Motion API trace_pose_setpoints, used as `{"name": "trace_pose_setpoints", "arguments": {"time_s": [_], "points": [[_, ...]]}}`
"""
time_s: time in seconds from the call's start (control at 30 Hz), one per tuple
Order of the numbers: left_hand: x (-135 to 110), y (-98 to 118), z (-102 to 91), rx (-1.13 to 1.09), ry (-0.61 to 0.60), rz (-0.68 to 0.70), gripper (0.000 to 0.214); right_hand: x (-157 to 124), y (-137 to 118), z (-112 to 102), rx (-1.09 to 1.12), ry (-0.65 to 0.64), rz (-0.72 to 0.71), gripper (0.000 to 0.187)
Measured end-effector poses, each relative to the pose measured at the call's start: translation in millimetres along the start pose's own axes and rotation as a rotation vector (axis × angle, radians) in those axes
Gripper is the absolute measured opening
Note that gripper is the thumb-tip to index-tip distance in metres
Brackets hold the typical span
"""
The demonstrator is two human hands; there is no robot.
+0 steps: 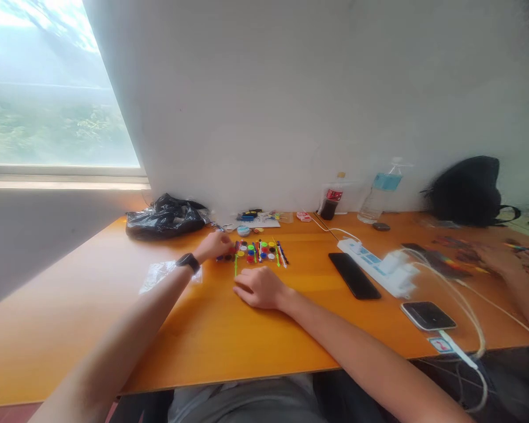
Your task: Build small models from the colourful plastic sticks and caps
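Small colored discs (251,252) and thin sticks (283,254) in green, red, blue, white and black lie in a cluster on the wooden table. At the cluster's left end is my left hand (214,245), palm down, with a dark watch (188,262) on its wrist. Its fingers are pinched together among the pieces, and whatever they hold is too small to make out. My right hand (261,288) rests on the table just in front of the cluster. Its fingers are loosely bent, with a gap by the thumb, close to the lower end of a green stick (235,267).
A clear plastic bag (158,276) lies under my left forearm; a black bag (167,217) sits behind. Bottles (330,202) stand by the wall. To the right are a phone (354,275), a power strip (370,261) with cables, a power bank (428,316) and another person's hand (494,258).
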State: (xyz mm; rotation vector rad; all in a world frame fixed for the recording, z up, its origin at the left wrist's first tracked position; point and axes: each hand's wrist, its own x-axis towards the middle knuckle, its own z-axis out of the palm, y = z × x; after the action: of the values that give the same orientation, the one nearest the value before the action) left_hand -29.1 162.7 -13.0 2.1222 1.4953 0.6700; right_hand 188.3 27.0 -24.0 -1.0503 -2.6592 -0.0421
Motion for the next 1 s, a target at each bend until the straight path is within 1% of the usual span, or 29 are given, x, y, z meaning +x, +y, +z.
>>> {"name": "trace_pose_setpoints", "arguments": {"time_s": [0.1,0.2,0.27,0.33,0.43,0.5,0.57,0.63,0.73,0.83,0.93,1.0], "points": [[0.1,-2.6,1.0,-0.036,0.025,-0.008,0.024,-3.7,-4.9,-2.2,0.052,-0.010,-0.044,0.029],[1.2,-5.9,1.0,-0.061,0.063,-0.002,0.027,-5.3,-7.4,-3.7,0.158,0.034,-0.061,0.027],[1.3,-7.6,-0.1,-0.072,0.086,0.005,0.029,-4.7,-5.1,-3.2,0.201,0.075,-0.054,0.024],[0.9,-8.7,-1.7,-0.082,0.095,0.009,0.031,-3.4,0.4,-1.4,0.197,0.087,-0.049,0.025],[0.1,-9.9,-3.3,-0.097,0.086,0.025,0.035,-1.1,9.5,2.0,0.176,0.062,-0.057,0.027],[0.3,-10.8,-3.0,-0.103,0.051,0.040,0.036,0.4,12.7,3.0,0.174,0.044,-0.059,0.024],[1.1,-11.6,-1.4,-0.109,0.016,0.048,0.033,1.6,13.0,2.4,0.173,0.026,-0.059,0.025],[2.4,-11.8,1.3,-0.112,0.019,0.051,0.028,2.3,11.1,0.8,0.171,0.015,-0.071,0.025],[4.8,-9.7,4.8,-0.115,0.092,0.073,0.022,2.2,7.7,-1.1,0.166,0.004,-0.098,0.023],[6.8,-4.3,3.3,-0.139,0.193,0.116,0.023,2.4,6.8,-1.5,0.146,-0.014,-0.108,0.025],[5.2,5.2,-6.1,-0.179,0.298,0.153,0.029,2.9,8.8,-2.4,0.085,-0.023,-0.133,0.025],[-1.6,15.0,-14.1,-0.237,0.347,0.172,0.032,1.6,11.0,-4.1,0.026,-0.024,-0.167,0.024]]}}
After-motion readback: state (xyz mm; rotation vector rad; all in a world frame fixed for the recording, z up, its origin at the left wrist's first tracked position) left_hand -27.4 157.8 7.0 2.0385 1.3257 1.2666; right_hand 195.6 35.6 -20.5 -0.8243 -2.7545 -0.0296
